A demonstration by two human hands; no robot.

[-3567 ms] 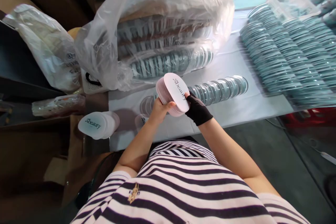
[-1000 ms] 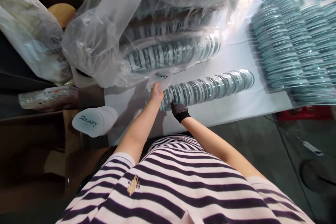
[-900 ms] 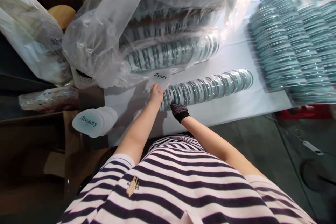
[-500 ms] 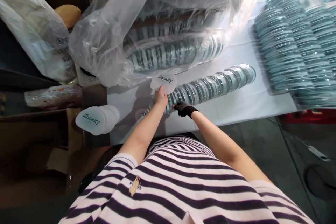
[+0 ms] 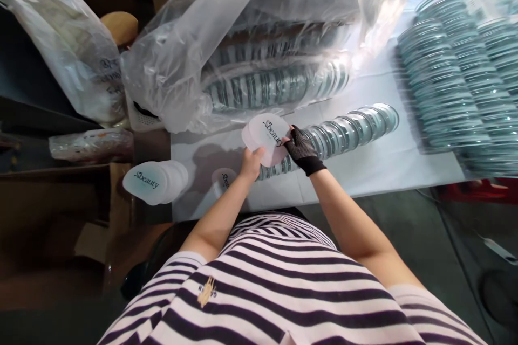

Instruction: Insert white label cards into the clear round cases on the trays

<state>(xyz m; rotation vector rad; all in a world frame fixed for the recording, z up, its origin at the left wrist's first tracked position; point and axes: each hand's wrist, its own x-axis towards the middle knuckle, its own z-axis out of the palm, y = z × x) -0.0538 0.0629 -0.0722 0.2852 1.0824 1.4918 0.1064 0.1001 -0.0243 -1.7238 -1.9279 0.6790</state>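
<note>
My bare left hand [image 5: 251, 164] pinches the lower edge of a few rounded white sheets [image 5: 263, 132] printed with "beauty" lettering. They overlap in a small fan. My right hand [image 5: 303, 151], in a black fingerless glove, has its fingertips closed on the right edge of the top sheet. Behind and below the sheets runs a row of clear round lid-like pieces [image 5: 352, 128], leaning on one another across the table; my hands hide part of it. Another printed sheet [image 5: 223, 180] lies left of the row, partly behind my left forearm.
A fanned pile of similar sheets [image 5: 156, 182] sits at the table's left end. Beyond the row, a clear plastic bag [image 5: 178, 64] covers more round pieces. Long stacks of clear pieces [image 5: 445, 86] fill the right side of the white-covered table [image 5: 416, 167].
My right hand has moved up from the row of clear pieces to the sheets' right edge. The held sheets have shifted right and turned, and now show fanned apart.
</note>
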